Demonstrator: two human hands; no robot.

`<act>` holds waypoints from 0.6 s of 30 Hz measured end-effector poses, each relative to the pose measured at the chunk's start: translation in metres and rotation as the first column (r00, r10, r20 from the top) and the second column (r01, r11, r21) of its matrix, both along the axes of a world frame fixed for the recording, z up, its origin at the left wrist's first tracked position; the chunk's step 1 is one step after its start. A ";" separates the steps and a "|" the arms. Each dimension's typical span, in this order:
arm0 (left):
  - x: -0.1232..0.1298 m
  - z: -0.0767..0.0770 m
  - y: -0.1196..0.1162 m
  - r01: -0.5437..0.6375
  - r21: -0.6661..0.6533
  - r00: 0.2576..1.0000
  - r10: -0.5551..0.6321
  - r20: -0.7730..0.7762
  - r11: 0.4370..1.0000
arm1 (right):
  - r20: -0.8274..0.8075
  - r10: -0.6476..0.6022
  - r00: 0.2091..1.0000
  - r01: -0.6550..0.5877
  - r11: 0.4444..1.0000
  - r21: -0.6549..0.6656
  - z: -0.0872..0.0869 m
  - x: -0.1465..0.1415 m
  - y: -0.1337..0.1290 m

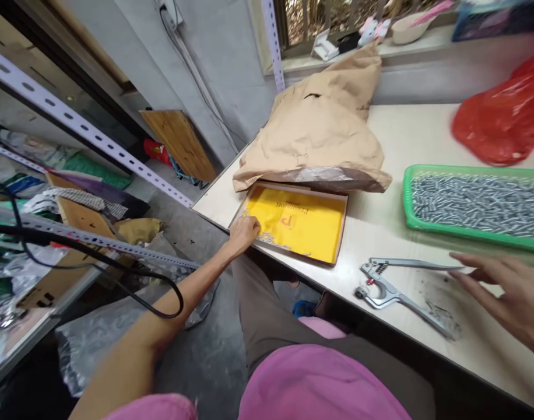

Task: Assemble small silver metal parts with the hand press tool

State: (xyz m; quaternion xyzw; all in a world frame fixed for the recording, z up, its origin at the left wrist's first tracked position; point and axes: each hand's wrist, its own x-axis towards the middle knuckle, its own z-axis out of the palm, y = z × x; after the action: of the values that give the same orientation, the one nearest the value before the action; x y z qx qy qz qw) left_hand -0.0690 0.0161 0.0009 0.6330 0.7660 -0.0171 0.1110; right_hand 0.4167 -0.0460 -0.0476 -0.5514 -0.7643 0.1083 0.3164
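Observation:
My left hand [244,232] is closed at the left edge of a shallow tray [340,233] lined with yellow printed sheet [311,224]. Its fingertips are hidden, so what they hold, if anything, cannot be made out. Small metal pins [267,237] lie loose in the tray close to that hand. On the right, my right hand [507,291] reaches over the table with fingers stretched out and apart. Its fingertips are right by the handle end of grey metal hand pliers [393,291], which lie on the tabletop with handles spread. Whether they touch the handle I cannot tell.
A green basket [407,201] full of small metal pins stands at the right. Behind the tray, a large brown paper sack [319,134] overhangs its back edge. A red plastic bag [498,122] lies at the back right. Perforated shelf posts [92,134] and a black cable [177,294] are at left.

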 end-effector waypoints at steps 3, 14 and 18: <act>-0.004 0.005 0.002 0.007 0.054 0.999 -0.009 0.042 0.998 | 0.078 -0.003 0.997 0.008 0.998 -0.064 0.005 -0.008 -0.011; 0.126 0.034 -0.020 -0.006 0.023 0.493 -0.017 0.870 1.000 | -0.110 0.134 0.985 -0.152 0.972 -0.179 0.028 -0.063 -0.043; 0.193 0.031 -0.044 0.161 -0.231 0.208 0.196 0.958 0.960 | -0.265 0.162 0.951 -0.201 0.971 -0.128 0.040 -0.084 -0.039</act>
State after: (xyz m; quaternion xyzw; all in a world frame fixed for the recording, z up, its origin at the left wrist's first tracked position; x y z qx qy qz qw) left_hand 0.1235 -0.0277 0.0323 0.4698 0.5202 0.2781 0.6567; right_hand 0.3324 -0.0854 -0.0073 -0.4830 -0.7548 0.2648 0.3563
